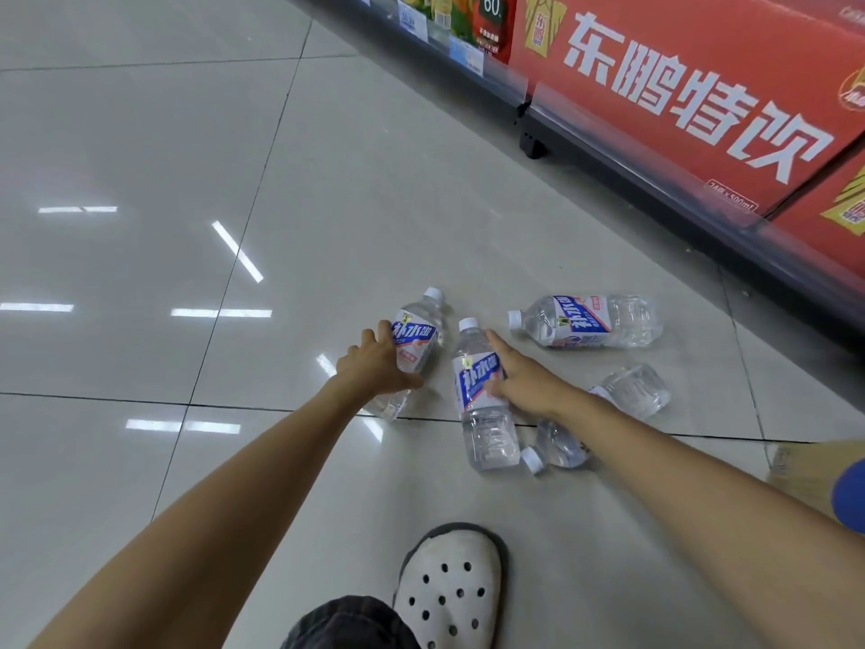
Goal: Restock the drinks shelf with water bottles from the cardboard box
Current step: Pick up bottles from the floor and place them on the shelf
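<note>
Several clear water bottles with blue-and-white labels lie on the tiled floor. My left hand [374,363] is wrapped around the leftmost bottle [416,339], whose cap points away from me. My right hand [519,372] rests on the label of the middle bottle [482,405], fingers laid along it. A third bottle [590,320] lies sideways further off, near the shelf base. A fourth bottle [627,395] lies partly hidden under my right forearm, its cap [532,460] toward me. A corner of the cardboard box [805,470] shows at the right edge.
The dark base of the drinks shelf [655,180] runs diagonally along the upper right, carrying big red drink cartons [702,86] and juice bottles with price tags [468,35]. My white perforated clog [454,592] stands at the bottom centre. Glossy floor tiles [140,227] spread to the left.
</note>
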### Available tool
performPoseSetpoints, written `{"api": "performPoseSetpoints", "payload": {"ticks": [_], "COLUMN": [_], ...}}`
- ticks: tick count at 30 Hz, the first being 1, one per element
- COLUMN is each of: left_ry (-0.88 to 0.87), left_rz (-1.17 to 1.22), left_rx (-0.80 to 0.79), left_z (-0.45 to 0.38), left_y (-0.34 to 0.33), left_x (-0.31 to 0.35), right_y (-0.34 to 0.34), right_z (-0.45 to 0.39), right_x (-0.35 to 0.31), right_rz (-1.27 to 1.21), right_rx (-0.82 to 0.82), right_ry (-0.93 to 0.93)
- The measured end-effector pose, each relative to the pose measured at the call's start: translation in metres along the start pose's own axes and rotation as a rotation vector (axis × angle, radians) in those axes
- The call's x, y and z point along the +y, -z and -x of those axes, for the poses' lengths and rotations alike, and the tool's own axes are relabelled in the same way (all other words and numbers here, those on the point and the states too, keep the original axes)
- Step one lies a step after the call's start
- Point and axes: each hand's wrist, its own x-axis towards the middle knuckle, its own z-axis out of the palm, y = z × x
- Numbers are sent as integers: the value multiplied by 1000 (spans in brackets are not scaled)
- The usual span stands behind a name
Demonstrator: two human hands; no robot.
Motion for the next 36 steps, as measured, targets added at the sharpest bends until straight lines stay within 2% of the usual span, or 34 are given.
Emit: {"api": "performPoseSetpoints", "payload": {"ticks": [4, 6, 10, 13, 17, 21, 29, 36], "left_ry": [39, 50, 49, 43, 23, 28, -253, -458], "left_rz": [40, 79, 178, 190, 218, 454, 648, 662], "left_rx": [-87, -19, 217, 261, 295, 380, 594, 696], "left_z": [-1, 4, 17, 19, 24, 35, 81, 156], "left_y": [-2, -9, -28, -31, -35, -30, 35, 126], "left_x": [1, 4, 9, 8, 11, 30, 85, 139], "right_y": [-11, -35, -84, -80, -65, -52, -3, 59], "right_z": [4, 8, 10, 11, 20, 35, 100, 183], "right_x": [0, -5, -8, -8, -5, -13, -47, -104], "right_rz": [202, 262, 162, 37, -136, -201, -253, -334], "right_rx": [120, 256, 581, 618, 610, 682, 834, 980], "right_ry": [30, -2, -219, -269, -157, 29, 230, 335]}}
